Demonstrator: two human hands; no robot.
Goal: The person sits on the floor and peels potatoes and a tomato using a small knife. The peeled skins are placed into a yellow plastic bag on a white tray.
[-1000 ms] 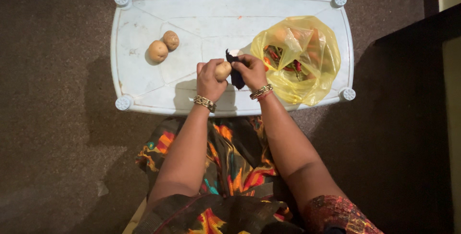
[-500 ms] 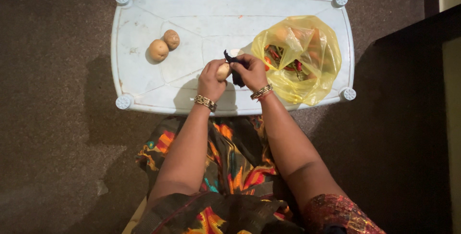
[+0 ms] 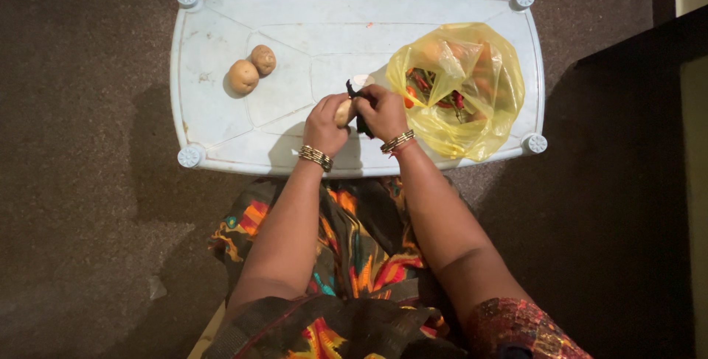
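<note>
The person is sitting at a low pale-blue plastic surface (image 3: 221, 119) and is working with both hands close together near its front edge. The left hand (image 3: 324, 122) is closing its grip around a small tan potato (image 3: 343, 112), which is showing only partly between the fingers — it is held just above the surface, not lying on it. The right hand (image 3: 382, 112) is gripping a dark tool (image 3: 354, 93), probably a peeler or a small knife; its tip is pressing against the top of the potato, but the blade itself is too small and dark to tell exactly. Two other potatoes (image 3: 251, 69) are lying together at the left part of the surface, touching each other, with the skin on as far as one can see. On the right side a yellow plastic bag (image 3: 461, 93) is standing open, just beside the right hand, and inside it red and green vegetables are showing, with some orange round ones behind. Judging from this, the work is only at its beginning: one potato is in the hands, I cannot see any peel lying on the surface, and the two potatoes at the left are looking untouched. Both wrists are wearing golden bangles (image 3: 315, 157), and a colourful patterned skirt (image 3: 354, 248) is covering the lap below.
</note>
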